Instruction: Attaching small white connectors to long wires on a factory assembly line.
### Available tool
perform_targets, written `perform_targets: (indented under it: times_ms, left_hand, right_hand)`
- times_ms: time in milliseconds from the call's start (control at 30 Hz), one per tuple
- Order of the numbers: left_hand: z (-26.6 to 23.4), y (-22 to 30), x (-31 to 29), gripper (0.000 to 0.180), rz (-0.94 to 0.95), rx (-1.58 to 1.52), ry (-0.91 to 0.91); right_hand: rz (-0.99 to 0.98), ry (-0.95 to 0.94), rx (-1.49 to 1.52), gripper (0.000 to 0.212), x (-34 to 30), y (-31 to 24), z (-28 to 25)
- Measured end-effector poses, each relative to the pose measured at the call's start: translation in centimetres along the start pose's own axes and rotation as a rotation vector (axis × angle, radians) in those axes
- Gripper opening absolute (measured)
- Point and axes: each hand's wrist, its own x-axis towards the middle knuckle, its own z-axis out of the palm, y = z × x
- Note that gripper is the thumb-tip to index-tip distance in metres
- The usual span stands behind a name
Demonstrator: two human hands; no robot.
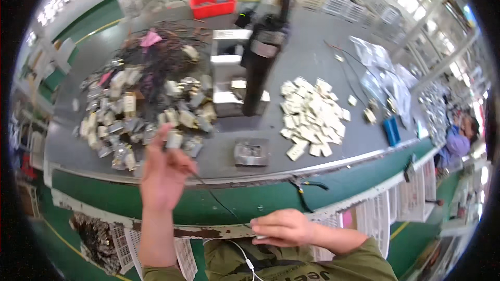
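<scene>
Near, a small pale piece [261, 237] is gripped by the closed right hand [284, 227]. A dark cable [213, 195] is stretched farther left to the left hand [165, 174], whose blurred grip cannot be told. Far right, cream blocks [311, 117] are piled.

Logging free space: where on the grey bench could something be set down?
Bare: behind the white pile, right of the black machine; and between the metal block and heaped parts. Crowded: the left side, with those parts and dark cables.
</scene>
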Motion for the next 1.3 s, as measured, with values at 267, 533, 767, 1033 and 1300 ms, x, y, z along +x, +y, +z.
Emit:
perform_targets:
  times_ms: [267,533,767,1033,1300]
  left_hand:
    - [2.6,-0.5,-2.2,0.019,0.562,0.629,-0.063]
    - [3.0,-4.5,-4.5,0.042,-0.202,0.899,-0.261]
    - [2.2,-4.8,-4.3,0.048,-0.196,0.971,-0.332]
    - [3.4,-3.4,-4.1,0.058,-0.131,1.270,-0.318]
    - [3.1,-3.8,-4.4,0.042,0.067,1.296,-0.318]
  right_hand:
    - [0.580,0.064,-0.039,0.049,-0.7,3.0,-2.3]
    - [0.554,0.041,0.211,0.046,2.5,3.1,-0.2]
    - [0.495,-0.057,0.025,0.040,3.2,3.1,0.1]
    - [0.477,-0.109,0.010,0.040,4.1,2.7,-0.1]
    - [0.416,-0.028,-0.044,0.041,4.5,2.1,0.3]
